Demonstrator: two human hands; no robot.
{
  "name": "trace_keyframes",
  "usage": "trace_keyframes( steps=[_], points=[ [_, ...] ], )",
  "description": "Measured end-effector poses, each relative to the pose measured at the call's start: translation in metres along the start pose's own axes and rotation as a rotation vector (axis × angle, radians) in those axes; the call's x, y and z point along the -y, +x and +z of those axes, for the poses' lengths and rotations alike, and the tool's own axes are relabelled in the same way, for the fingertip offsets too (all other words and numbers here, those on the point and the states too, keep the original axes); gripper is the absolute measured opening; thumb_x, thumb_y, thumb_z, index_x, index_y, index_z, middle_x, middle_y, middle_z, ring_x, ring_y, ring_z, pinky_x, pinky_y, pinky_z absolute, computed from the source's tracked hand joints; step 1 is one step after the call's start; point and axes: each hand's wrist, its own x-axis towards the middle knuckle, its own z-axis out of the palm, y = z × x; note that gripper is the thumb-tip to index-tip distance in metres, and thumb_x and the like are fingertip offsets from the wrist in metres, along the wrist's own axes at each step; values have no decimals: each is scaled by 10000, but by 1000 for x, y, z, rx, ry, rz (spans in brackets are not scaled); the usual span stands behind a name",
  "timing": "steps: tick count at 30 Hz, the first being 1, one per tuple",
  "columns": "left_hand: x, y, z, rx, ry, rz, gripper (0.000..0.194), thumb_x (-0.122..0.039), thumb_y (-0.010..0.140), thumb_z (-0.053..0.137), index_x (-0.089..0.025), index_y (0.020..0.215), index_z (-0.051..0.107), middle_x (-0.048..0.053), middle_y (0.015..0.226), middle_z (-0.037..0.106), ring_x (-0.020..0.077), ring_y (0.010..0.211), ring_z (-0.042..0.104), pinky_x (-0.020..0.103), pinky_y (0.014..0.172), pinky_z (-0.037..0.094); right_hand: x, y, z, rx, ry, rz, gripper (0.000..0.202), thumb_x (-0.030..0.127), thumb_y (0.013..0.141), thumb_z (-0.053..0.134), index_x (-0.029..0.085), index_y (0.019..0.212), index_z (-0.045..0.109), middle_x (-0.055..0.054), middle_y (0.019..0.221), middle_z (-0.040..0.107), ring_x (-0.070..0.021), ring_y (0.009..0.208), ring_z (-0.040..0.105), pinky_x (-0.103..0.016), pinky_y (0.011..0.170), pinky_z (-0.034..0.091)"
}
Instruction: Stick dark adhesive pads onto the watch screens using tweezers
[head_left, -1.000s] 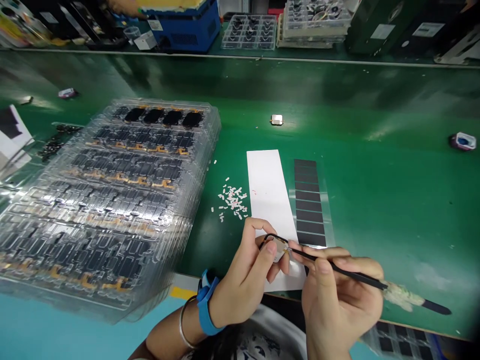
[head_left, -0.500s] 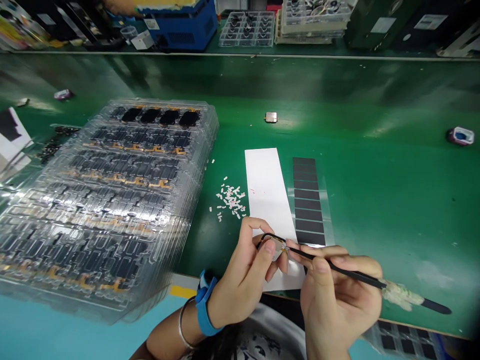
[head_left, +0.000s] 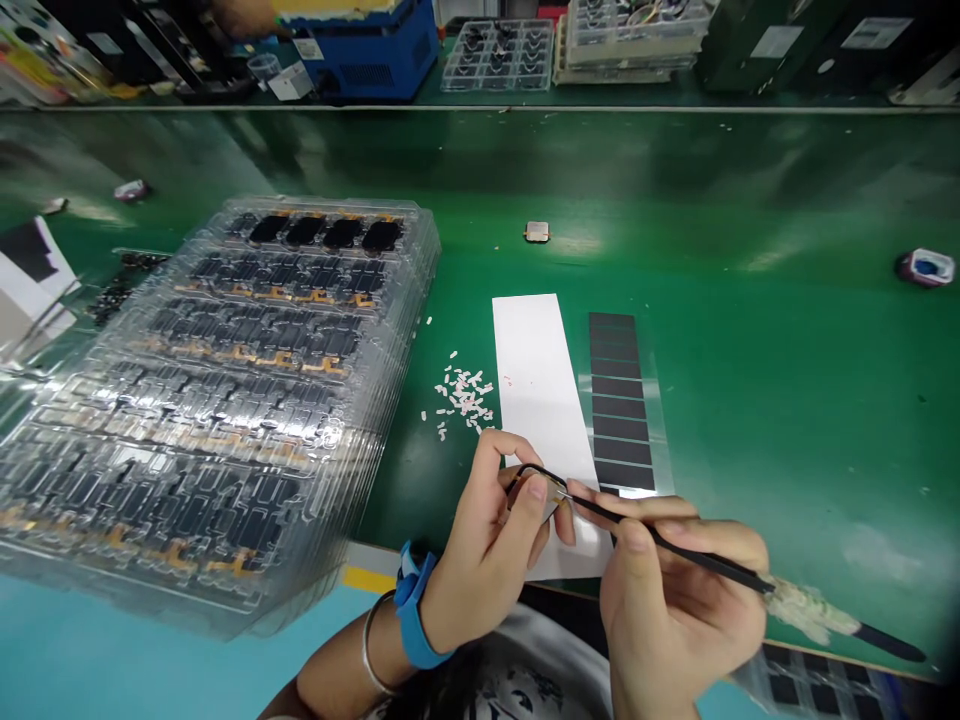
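Note:
My left hand (head_left: 484, 560) is closed around a small square screen module (head_left: 553, 499) with a black rim and a silvery back, thumb on the back and fingers beneath. My right hand (head_left: 675, 610) grips black tweezers (head_left: 716, 567) like a pen; pale tape wraps their rear part. The tweezers' tips touch the module's right edge, near a small orange-brown strip; fine detail there is too small to tell. Under both hands lies a white paper strip (head_left: 536, 370). Right of it, a clear sheet carries a column of black rectangular stickers (head_left: 621, 424).
A stack of clear trays (head_left: 262, 340) with screen modules stands at the left. Small white scraps (head_left: 466, 398) lie beside the paper. Another silvery module (head_left: 537, 232) sits farther back. A shelf behind holds a blue machine (head_left: 367, 55). A purple-white piece (head_left: 927, 267) is at the far right.
The tweezers' tips have shifted slightly left and up against the module's edge, and their tail has swung a little right and down. My left hand keeps its hold, with the module tilted slightly differently.

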Motion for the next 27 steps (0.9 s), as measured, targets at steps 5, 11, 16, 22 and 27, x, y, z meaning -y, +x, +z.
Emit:
trace_keyframes(
  steps=[5, 11, 16, 22, 27],
  points=[
    [-1, -1, -1, -5, -8, -23, 143, -357, 1056, 406, -238, 978, 398, -58, 678, 588, 55, 469, 332, 166, 439, 271, 1, 0, 0, 5, 14, 10, 328, -118, 825, 525, 149, 1015, 542, -49, 909, 703, -198, 862, 724, -403, 725, 677],
    [-1, -2, -1, 2, -15, -44, 156, -375, 1055, 397, -238, 982, 402, -54, 692, 580, 61, 491, 338, 163, 454, 290, 0, 1, 0, -16, 11, 27, 310, -106, 833, 537, 152, 1005, 546, -37, 894, 701, -168, 859, 726, -329, 729, 671],
    [0, -3, -1, 9, 16, -6, 139, -353, 1061, 389, -235, 989, 400, -53, 701, 580, 55, 488, 346, 172, 460, 287, 0, 1, -2, -29, 14, 93, 286, -81, 844, 555, 165, 990, 551, -25, 867, 685, -150, 840, 718, -298, 697, 671],
    [2, -1, -2, 4, 43, 50, 106, -308, 1047, 456, -232, 995, 403, -59, 696, 571, 36, 481, 364, 151, 460, 289, 2, 0, -3, -22, 26, 110, 262, -59, 852, 564, 167, 982, 560, -30, 860, 673, -154, 859, 708, -342, 734, 674],
    [-1, 0, -1, -32, 98, 44, 175, -331, 1016, 522, -230, 955, 393, -71, 659, 535, 45, 514, 441, 158, 507, 344, 3, 3, -3, -63, 90, 83, 240, -35, 875, 537, 171, 997, 557, -38, 867, 681, -156, 823, 698, -323, 658, 670]
  ],
)
